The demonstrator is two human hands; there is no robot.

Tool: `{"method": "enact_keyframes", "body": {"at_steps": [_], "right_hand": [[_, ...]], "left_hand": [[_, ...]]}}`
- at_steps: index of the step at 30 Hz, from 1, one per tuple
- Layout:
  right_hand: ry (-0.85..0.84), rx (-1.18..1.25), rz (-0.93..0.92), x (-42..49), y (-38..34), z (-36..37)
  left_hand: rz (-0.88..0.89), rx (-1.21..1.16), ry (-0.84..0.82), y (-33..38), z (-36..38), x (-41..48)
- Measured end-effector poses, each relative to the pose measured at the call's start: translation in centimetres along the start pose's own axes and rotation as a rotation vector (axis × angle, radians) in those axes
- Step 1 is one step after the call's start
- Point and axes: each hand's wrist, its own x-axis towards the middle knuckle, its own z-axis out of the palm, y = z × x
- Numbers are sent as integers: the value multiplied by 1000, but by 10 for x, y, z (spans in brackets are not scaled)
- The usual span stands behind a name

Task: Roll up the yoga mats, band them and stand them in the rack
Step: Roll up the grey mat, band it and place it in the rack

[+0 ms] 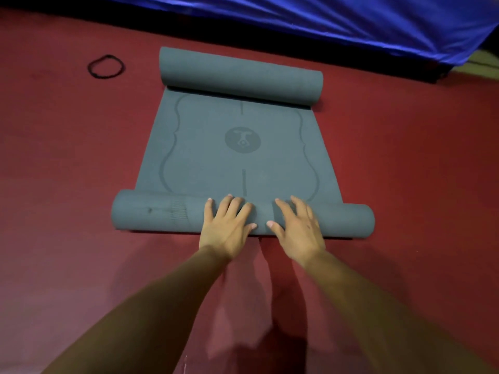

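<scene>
One grey-blue rubber yoga mat [210, 157] lies on the red carpeted floor [67, 157], long axis running away from the camera, with both ends curled up. That gives two rolls on the one mat. The near roll [156, 214] lies crosswise just in front of the person, and the far roll [240, 76] lies crosswise at the other end. A flat stretch sits between them, showing one round printed logo [242, 140] and curved guide lines.

Two bare hands are on the near roll, side by side near its middle and close together but not touching. The left hand [228, 220] lies palm down with fingers spread and straight, pressing the top of the roll. The right hand [297, 222] does the same, slightly blurred, with the thumb pointing inward. Neither pinches anything.

One black elastic band loop [105, 66] lies flat on the floor, well apart from the mat, left of the far roll. One glossy blue sheet [351, 22] runs across the top beyond the far roll, with a dark strip under its edge.
</scene>
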Motion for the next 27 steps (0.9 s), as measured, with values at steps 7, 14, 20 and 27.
{"method": "enact_keyframes", "body": {"at_steps": [7,14,20,27], "right_hand": [[-261,17,-11,-5,-2,-36],[-178,39,-26,14,4,-16],[-146,61,-48,38,9,-7],[-80,39,-88,69,18,9]], "left_hand": [[-12,52,-269,0,-29,6],[-87,-1,-264,-2,-23,31],[-65,12,-92,0,-9,32],[-140,16,-120,0,9,53]]}}
